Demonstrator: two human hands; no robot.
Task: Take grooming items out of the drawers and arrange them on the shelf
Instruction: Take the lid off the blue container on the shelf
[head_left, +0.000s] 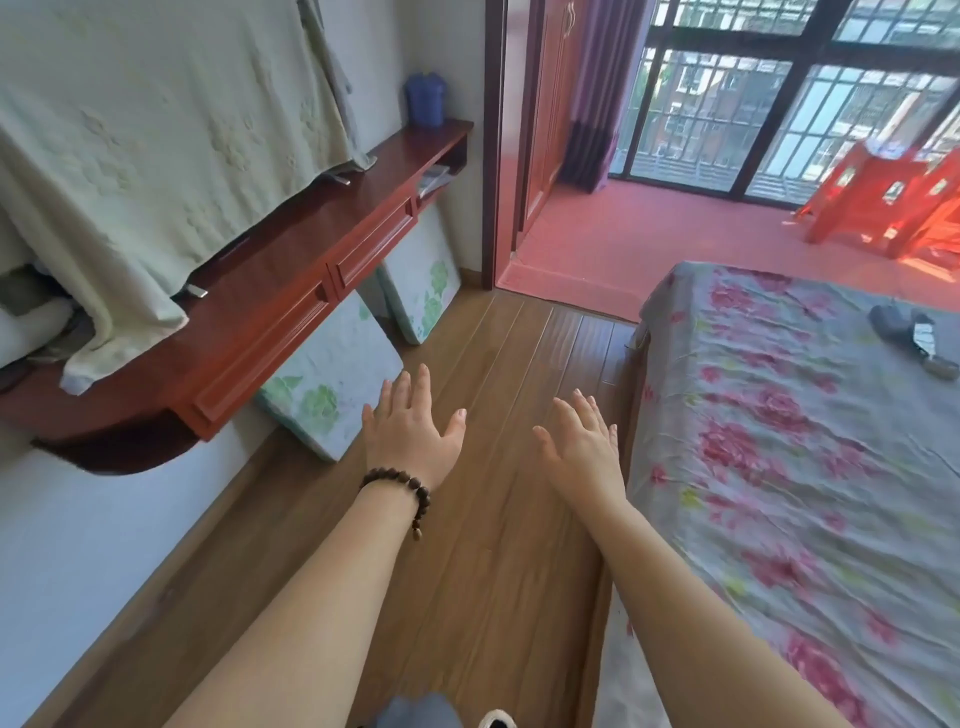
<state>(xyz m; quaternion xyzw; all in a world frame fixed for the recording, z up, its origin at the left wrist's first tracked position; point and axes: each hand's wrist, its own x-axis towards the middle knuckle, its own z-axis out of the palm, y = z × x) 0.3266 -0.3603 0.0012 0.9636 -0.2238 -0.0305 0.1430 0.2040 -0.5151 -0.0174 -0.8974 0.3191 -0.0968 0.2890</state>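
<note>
I've got both hands out over the wood floor (498, 519), palms down, fingers spread wide, holding nothing: left hand (410, 431) w/ bead bracelet (402, 486) sits just right of the red shelf (249, 317), right hand (582, 447) nearer the bed (779, 467). Shelf's drawers (322, 291) all look closed; farther along, cloth (156, 156) drapes its top & a blue container (425, 98) stands at its far end.

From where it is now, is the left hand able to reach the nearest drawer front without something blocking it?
Probably yes. The left hand is open and empty above the bare floor, and nothing lies between it and the nearest drawer. The drawer is shut, and the green cloth hangs beside it, not over it.
</note>
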